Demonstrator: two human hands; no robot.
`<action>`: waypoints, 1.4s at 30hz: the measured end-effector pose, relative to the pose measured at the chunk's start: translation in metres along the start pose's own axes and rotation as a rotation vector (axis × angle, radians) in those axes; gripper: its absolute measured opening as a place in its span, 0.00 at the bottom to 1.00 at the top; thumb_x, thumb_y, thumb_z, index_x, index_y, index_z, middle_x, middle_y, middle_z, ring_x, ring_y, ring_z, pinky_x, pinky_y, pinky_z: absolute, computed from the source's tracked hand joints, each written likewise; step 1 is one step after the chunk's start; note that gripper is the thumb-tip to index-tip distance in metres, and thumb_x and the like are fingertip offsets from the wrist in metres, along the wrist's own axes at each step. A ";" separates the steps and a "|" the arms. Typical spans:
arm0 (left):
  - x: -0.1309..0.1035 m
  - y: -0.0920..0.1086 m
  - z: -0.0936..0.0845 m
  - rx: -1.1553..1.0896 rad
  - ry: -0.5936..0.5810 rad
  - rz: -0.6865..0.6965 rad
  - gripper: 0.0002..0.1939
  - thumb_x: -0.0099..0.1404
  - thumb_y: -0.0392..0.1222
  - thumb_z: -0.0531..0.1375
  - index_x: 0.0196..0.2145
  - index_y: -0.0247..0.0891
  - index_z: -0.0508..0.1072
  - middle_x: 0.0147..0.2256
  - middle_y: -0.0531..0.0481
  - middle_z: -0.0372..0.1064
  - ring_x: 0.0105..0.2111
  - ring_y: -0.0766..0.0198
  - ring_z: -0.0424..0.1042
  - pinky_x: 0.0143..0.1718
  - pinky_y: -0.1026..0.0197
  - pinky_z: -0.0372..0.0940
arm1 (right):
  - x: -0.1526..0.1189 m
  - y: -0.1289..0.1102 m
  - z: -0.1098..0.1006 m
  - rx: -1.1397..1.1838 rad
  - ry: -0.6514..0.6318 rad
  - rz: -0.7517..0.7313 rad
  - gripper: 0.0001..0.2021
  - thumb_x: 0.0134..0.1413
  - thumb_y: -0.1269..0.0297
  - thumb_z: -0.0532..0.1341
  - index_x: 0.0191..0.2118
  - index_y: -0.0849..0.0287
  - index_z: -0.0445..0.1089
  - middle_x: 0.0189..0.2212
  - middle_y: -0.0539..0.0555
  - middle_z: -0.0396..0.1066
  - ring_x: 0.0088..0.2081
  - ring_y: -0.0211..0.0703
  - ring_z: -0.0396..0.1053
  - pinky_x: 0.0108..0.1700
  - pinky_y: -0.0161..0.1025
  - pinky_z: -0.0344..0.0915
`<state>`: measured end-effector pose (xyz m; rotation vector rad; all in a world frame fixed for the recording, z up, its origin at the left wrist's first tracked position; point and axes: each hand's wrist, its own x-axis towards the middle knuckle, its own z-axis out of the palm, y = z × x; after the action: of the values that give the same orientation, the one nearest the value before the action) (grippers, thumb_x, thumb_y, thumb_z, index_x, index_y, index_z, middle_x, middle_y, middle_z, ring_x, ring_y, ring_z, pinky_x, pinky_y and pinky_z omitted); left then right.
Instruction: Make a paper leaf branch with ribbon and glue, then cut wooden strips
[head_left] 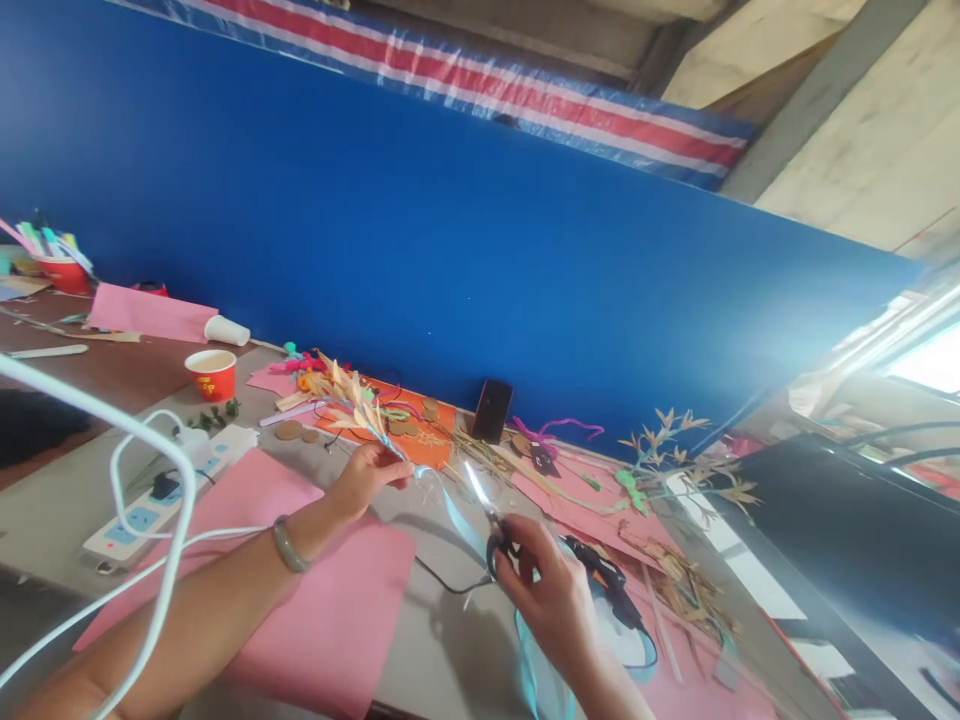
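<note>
My left hand is closed, pinching a dried leafy sprig by its stem, where light blue ribbon is wrapped round it. The pale leaves point up and away to the left. From my fingers the light blue ribbon runs down toward my right hand and shows again below it. My right hand grips scissors by dark handles, with the blades pointing up and left beside the ribbon. A black glue gun lies just right of this hand, partly hidden.
Pink paper lies under my left forearm. A white power strip, a red paper cup and a white cable are on the left. A dark phone leans on the blue partition. More dried sprigs lie right.
</note>
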<state>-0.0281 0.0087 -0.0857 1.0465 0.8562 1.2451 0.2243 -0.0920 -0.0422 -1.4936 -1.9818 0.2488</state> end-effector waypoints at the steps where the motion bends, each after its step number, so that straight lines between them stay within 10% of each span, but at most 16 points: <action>1: -0.001 0.001 0.000 0.003 -0.006 -0.001 0.11 0.50 0.43 0.67 0.25 0.34 0.71 0.19 0.53 0.70 0.21 0.68 0.67 0.29 0.63 0.64 | 0.001 -0.003 0.002 0.002 -0.040 -0.004 0.14 0.50 0.64 0.57 0.45 0.56 0.65 0.31 0.51 0.74 0.21 0.35 0.64 0.27 0.34 0.62; 12: -0.007 0.012 0.003 -0.030 -0.081 -0.021 0.12 0.51 0.44 0.67 0.29 0.35 0.71 0.23 0.51 0.73 0.25 0.64 0.73 0.33 0.60 0.69 | 0.025 -0.011 -0.002 0.128 -0.452 0.046 0.12 0.45 0.62 0.63 0.37 0.55 0.65 0.22 0.44 0.62 0.24 0.35 0.57 0.25 0.31 0.53; 42: -0.022 0.018 0.015 -0.166 -0.151 -0.123 0.15 0.46 0.43 0.71 0.29 0.34 0.72 0.28 0.49 0.74 0.28 0.61 0.75 0.35 0.56 0.71 | 0.045 -0.028 0.000 -0.151 -0.424 -0.121 0.14 0.46 0.53 0.62 0.37 0.55 0.65 0.24 0.48 0.68 0.24 0.37 0.61 0.27 0.32 0.50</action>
<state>-0.0230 -0.0155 -0.0647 0.9280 0.6790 1.0998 0.1955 -0.0598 -0.0110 -1.4977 -2.4656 0.3987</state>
